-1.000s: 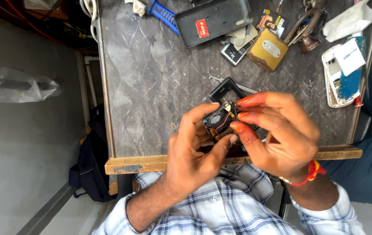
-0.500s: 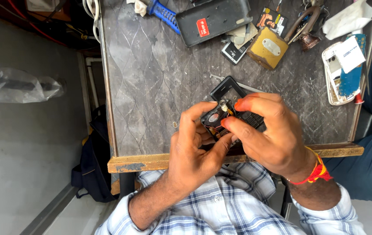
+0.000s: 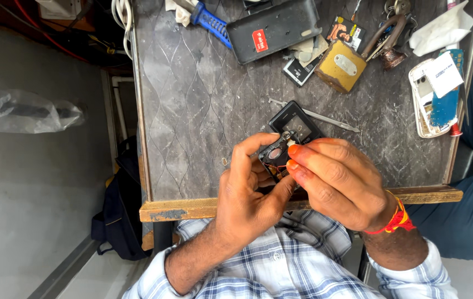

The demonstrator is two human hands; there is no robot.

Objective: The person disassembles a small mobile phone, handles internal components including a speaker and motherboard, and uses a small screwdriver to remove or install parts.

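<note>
Black phone shell (image 3: 293, 130) in 2 hands

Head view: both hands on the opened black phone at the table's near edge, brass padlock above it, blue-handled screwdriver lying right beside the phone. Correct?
Not quite. The head view shows the blue-handled screwdriver at the table's far edge, well away from the phone. The thin metal tool is what lies beside it. Both hands and the padlock are as you said.

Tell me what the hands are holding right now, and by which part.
Both hold a small opened black phone over the table. The left hand grips its near end, and the right hand pinches the same end with its fingertips.
</note>
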